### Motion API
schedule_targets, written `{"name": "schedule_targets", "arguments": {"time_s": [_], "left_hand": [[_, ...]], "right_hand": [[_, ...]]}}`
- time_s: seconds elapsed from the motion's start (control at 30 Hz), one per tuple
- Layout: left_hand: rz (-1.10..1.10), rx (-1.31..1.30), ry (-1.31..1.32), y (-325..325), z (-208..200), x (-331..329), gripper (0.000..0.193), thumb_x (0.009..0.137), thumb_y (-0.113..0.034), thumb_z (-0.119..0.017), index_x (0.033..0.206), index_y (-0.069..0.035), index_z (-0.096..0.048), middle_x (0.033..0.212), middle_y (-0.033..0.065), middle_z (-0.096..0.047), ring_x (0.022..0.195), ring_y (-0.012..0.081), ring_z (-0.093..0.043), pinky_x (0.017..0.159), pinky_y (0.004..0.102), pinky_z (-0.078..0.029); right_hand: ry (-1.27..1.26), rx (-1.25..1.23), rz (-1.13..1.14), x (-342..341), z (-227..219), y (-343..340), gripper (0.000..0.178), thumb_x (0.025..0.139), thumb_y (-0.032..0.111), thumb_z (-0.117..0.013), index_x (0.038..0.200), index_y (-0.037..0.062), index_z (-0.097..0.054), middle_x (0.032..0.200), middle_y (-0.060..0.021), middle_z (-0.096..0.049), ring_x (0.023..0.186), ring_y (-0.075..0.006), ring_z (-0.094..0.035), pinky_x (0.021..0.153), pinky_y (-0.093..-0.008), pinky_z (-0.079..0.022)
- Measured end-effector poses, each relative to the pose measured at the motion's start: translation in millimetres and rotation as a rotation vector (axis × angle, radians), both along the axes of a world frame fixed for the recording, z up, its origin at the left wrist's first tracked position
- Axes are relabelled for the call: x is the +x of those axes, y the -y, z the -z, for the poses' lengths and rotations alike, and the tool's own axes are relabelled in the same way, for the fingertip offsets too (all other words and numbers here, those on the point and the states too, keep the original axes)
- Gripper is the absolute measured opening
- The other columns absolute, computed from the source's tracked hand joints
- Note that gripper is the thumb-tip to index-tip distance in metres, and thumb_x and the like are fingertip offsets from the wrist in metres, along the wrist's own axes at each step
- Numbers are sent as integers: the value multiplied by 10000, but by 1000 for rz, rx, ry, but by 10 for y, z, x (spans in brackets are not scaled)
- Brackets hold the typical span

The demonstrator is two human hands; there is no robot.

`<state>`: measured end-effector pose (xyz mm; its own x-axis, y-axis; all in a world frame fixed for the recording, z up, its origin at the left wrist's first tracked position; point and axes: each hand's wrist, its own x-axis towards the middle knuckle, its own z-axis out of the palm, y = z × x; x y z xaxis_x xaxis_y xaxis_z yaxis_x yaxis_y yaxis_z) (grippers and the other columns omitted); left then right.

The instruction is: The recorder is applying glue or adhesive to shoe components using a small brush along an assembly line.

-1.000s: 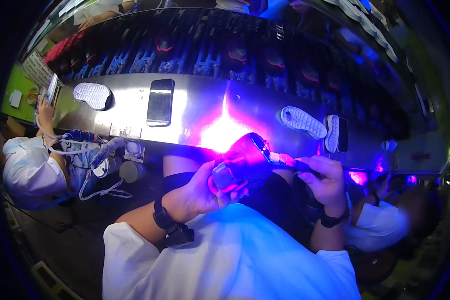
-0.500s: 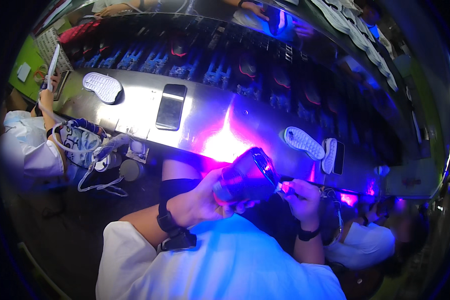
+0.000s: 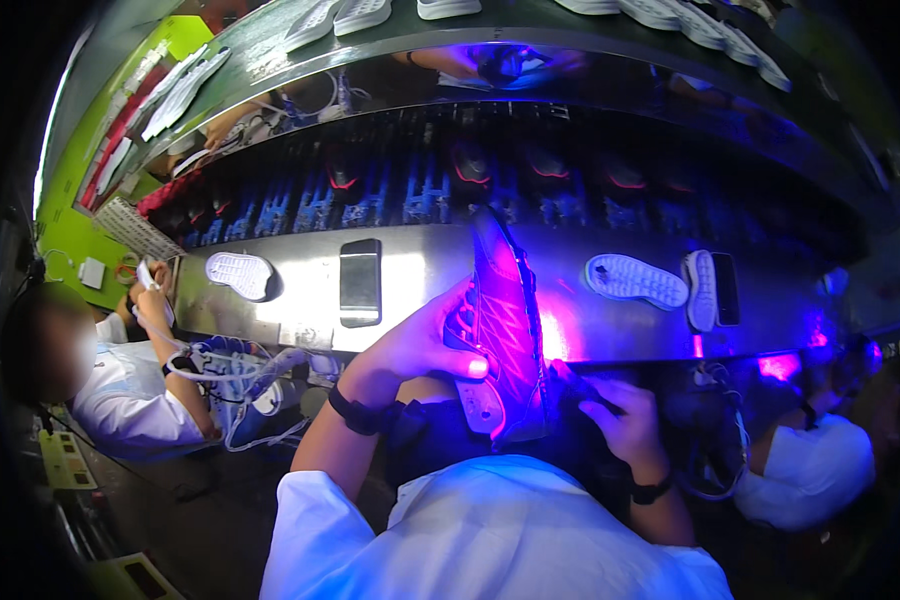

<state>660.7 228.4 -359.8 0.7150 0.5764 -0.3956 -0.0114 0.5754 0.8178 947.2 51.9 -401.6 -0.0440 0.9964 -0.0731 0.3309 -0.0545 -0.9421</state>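
My left hand (image 3: 417, 338) is closed round a shoe upper (image 3: 507, 318), its thumb lying over the side near the opening. The upper is held up in front of my chest with one end pointing away toward the bench, and violet light glows over its side. Close to the upper's right edge, my right hand (image 3: 627, 418) pinches a slim dark-handled tool (image 3: 572, 382) that looks like a brush. The tool's tip points at the lower part of the upper; whether it touches cannot be told.
White soles (image 3: 637, 278) lie on the metal bench (image 3: 440, 260), with a phone (image 3: 360, 283) left of centre. Behind is a dark rack (image 3: 410, 190) of blue holders with dark shoe uppers. Co-workers sit at left (image 3: 150, 400) and right (image 3: 815, 465). More soles (image 3: 363, 14) line the far shelf.
The upper has turned from a slanted position to stand lengthwise, showing its lit side. My right hand has shifted slightly right and down with the tool. The view has tilted up and turned.
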Motion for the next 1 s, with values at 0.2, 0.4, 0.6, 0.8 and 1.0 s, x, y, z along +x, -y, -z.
{"name": "schedule_targets", "arguments": {"time_s": [0.2,0.4,0.6,0.8,1.0], "left_hand": [[-306,166,-403,-510,269,-103,777,782,-114,-841,1430,-28,-421,1130,119,-685,1002,175,-686,851,320,-561],[-223,328,-1200,-2479,1027,-526,515,770,-404,-823,1105,-52,-651,954,91,-714,823,195,-719,723,327,-600],[-53,796,-1484,-3064,1655,-559,486,861,-536,-672,1035,-88,-747,1041,123,-740,909,261,-729,781,381,-595],[22,929,-1603,-3087,2030,-332,448,897,-456,-618,1163,-110,-715,1185,141,-705,989,334,-704,883,465,-551],[-114,1370,-1610,-2633,2520,565,572,781,-362,-723,1266,-75,-621,1208,212,-637,1146,406,-590,1013,507,-459]], "right_hand": [[-367,-354,397,251,375,209,448,911,61,-722,1338,-3,-603,1106,-119,-719,828,-183,-702,706,-287,-553],[-548,-399,617,509,357,100,493,943,46,-643,1416,37,-505,1069,-48,-646,647,-50,-532,408,-167,-331],[-346,-408,586,614,217,-11,536,918,13,-651,1435,20,-510,1083,-58,-668,652,-56,-544,462,-166,-347],[-183,-440,521,738,299,205,543,906,10,-699,1423,-7,-534,1049,-65,-695,659,-63,-554,504,-184,-387],[-318,-492,611,734,221,-191,533,930,3,-683,1437,-7,-519,997,-68,-701,632,-56,-537,542,-207,-427]]}}
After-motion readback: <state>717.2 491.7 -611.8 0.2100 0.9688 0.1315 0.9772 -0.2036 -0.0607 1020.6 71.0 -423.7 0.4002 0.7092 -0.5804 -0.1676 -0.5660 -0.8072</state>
